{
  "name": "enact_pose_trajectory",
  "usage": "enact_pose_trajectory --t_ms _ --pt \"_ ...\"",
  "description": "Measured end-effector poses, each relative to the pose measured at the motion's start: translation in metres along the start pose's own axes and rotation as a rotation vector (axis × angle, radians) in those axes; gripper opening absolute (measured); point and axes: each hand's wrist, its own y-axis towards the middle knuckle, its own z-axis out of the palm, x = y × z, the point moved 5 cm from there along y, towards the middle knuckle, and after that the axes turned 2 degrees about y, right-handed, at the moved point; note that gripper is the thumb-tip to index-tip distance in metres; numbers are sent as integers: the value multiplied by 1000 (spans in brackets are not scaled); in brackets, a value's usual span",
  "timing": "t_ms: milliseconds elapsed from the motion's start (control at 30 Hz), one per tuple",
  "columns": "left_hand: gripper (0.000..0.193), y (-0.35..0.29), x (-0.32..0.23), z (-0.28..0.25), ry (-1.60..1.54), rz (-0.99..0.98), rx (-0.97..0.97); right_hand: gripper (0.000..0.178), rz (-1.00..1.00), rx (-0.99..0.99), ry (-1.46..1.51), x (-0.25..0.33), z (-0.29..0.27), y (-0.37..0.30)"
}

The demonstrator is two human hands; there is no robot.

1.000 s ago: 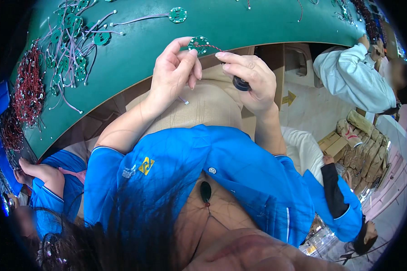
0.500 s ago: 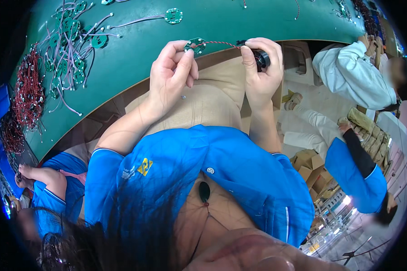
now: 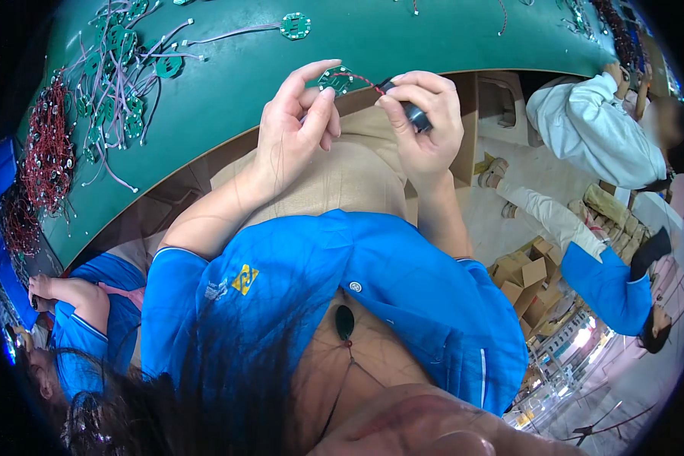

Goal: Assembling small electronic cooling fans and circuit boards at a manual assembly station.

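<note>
Left grip (image 3: 296,121) pinches a round green circuit board (image 3: 334,80) by the near edge of the green surface (image 3: 228,83); twisted red wire (image 3: 363,79) reaches the rounded black part (image 3: 416,116) pinched in the right grip (image 3: 433,128). Brown cardboard boxes (image 3: 520,273) stand rightward.

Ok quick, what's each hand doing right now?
Left hand: closed, fingers holding a green circuit board by its edge.
Right hand: closed around a black cylindrical part; a red twisted wire reaches its fingers.

The right hand (image 3: 432,131) has brought the black part (image 3: 416,116) back nearer to the green board (image 3: 340,82).
</note>
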Motion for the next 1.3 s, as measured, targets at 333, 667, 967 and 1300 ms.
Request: enact_pose_trajectory --t_ms 333,667,967,1300 --pt "25 0 1 8 -76 -10 56 17 33 44 -46 8 10 -2" --pt "19 5 6 14 -111 17 34 16 430 -116 263 -5 10 -8" --pt "26 5 4 15 -120 31 94 12 720 -21 670 -2 22 -8" --pt "32 7 8 16 -253 32 84 9 449 -156 377 1 19 -5"
